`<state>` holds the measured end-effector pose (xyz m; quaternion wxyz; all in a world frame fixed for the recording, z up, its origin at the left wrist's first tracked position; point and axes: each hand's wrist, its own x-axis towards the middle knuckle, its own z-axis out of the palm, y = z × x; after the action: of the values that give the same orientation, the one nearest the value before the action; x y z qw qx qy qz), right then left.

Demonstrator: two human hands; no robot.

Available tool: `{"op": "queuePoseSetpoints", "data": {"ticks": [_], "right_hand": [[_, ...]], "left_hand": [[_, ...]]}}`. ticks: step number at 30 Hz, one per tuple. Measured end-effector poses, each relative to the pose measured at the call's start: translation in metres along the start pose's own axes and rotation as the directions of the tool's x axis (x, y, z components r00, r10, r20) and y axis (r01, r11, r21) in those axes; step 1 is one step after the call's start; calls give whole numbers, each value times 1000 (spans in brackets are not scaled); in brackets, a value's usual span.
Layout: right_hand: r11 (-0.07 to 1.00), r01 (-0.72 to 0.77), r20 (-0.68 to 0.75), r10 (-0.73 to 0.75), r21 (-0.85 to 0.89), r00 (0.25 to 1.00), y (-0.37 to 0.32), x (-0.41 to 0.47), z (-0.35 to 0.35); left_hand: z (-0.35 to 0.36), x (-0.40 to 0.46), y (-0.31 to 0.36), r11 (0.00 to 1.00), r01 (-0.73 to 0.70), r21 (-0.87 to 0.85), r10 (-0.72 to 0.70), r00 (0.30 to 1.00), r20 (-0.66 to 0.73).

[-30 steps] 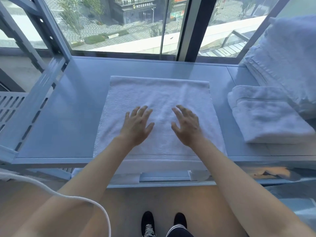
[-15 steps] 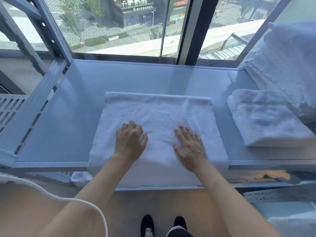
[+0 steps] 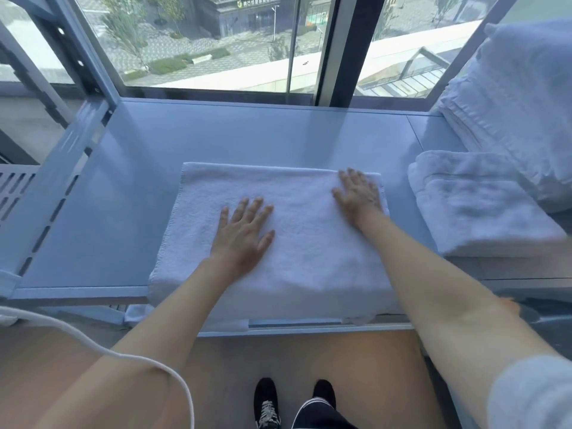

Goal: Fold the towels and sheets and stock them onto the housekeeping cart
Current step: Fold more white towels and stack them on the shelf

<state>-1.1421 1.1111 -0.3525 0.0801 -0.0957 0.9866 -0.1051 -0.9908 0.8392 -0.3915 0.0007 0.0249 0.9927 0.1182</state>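
A white folded towel [image 3: 278, 230] lies in the middle of the frame on the pale blue worktop [image 3: 123, 212], its near edge hanging over the front. The left hand [image 3: 243, 235] presses flat on its centre with fingers spread; the right hand [image 3: 357, 193] lies flat at its upper right corner, fingers straight. Further folded towels [image 3: 476, 202] are stacked at the right of the frame.

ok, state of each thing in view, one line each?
Towel: flat on shelf, near edge hanging over the front.
Left hand: open, pressing towel.
Right hand: open, flat at towel's far right corner.
Folded towel: folded, at right.
Linen stack: piled, far right.
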Motion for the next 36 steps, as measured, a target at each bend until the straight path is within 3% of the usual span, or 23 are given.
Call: {"op": "queuePoseSetpoints", "data": {"ticks": [3, 7, 12, 16, 21, 23, 26, 28, 30, 36], "right_hand": [[997, -79, 10, 79, -5, 997, 30, 5, -9], [994, -85, -37, 83, -63, 996, 15, -1, -10], [975, 212, -10, -212, 66, 977, -47, -42, 25], [970, 242, -21, -242, 21, 970, -61, -55, 43], [967, 254, -31, -254, 1, 967, -57, -53, 41], [967, 254, -35, -254, 6, 967, -59, -53, 41], [969, 248, -39, -248, 13, 968, -58, -52, 42], [968, 251, -33, -250, 24, 968, -58, -52, 43], [968, 251, -23, -251, 23, 968, -57, -52, 44], [963, 270, 13, -270, 16, 963, -57, -54, 42]], "left_hand": [[-1, -1, 1, 1000, 9, 8, -10, 1000, 8], [1, 0, 1, 1000, 17, 12, -17, 1000, 21], [-13, 24, 2, 999, 42, -18, -42, 999, 22], [-29, 63, -30, 998, 55, -3, -54, 996, 75], [-49, 80, -105, 949, 314, 28, -315, 946, 69], [-54, 76, -112, 933, 351, 81, -357, 932, 61], [-53, 57, -81, 978, 199, 69, -196, 979, -49], [-43, 32, -56, 998, 68, -17, -68, 998, -16], [-28, 7, -42, 1000, -10, 12, 9, 999, 51], [-15, -16, -42, 999, 17, 35, -18, 999, 49]]}}
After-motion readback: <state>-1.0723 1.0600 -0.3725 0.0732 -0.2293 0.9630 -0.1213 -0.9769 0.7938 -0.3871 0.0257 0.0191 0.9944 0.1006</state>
